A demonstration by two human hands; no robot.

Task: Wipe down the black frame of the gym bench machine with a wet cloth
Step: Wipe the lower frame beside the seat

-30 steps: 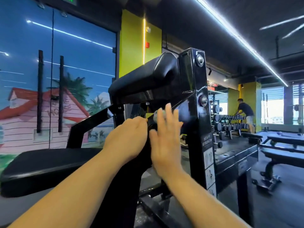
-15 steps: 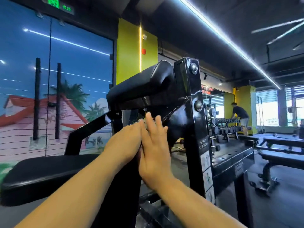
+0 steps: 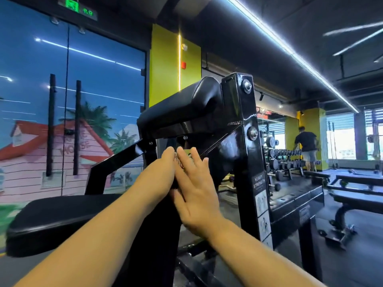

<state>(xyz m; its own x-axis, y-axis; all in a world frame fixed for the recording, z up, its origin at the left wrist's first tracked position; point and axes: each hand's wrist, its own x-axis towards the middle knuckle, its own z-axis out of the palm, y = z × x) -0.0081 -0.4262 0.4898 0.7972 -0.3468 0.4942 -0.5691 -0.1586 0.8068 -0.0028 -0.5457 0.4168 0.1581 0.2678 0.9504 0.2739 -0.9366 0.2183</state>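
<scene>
The gym bench machine has a glossy black frame [image 3: 242, 125] with a bolted upright on the right, a roll pad [image 3: 182, 108] on top and a flat seat pad [image 3: 62, 216] at the lower left. Both my hands meet on the central black strut just below the roll pad. My left hand [image 3: 157, 175] shows its back, with its fingers wrapped round a speckled grey wet cloth [image 3: 179, 160]. Only a thin strip of the cloth shows between the hands. My right hand [image 3: 194, 183] lies flat against it with straight fingers.
A slanted black arm [image 3: 124, 156] runs down to the left. Dumbbell racks [image 3: 284, 158] and flat benches [image 3: 356, 181] stand to the right. A person [image 3: 306, 148] stands at the racks far away. A painted glass wall [image 3: 62, 121] closes off the left side.
Both hands have slid upward along the strut toward the roll pad, and my right hand has closed in against the left. The view has tilted up slightly.
</scene>
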